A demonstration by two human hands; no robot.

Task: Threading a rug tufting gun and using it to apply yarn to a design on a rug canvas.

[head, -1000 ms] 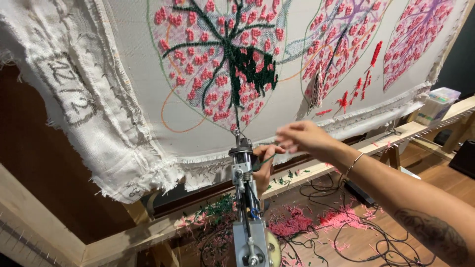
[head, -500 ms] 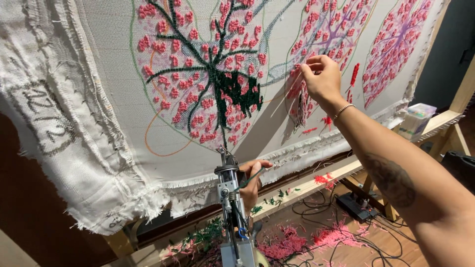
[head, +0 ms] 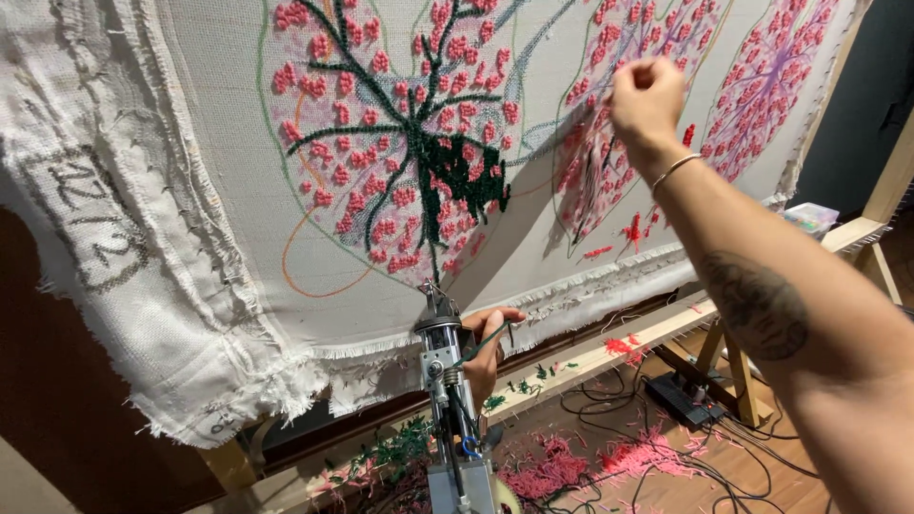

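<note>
Left hand [head: 487, 354] wraps metal tufting gun [head: 446, 381]; right hand [head: 645, 95] pinches thin yarn at white tufted cloth [head: 219, 238]. Risk: yarn snags, pulls loops.

Pale timber frame rail [head: 609, 354] runs beneath stretched white backing cloth [head: 209, 314]; green and pink yarn scraps lie along the rail. Below the rail, brown wooden floor [head: 685, 485] carries pink yarn clippings [head: 552, 468], tangled black cables [head: 619, 405], black power strip [head: 678, 398].
</note>
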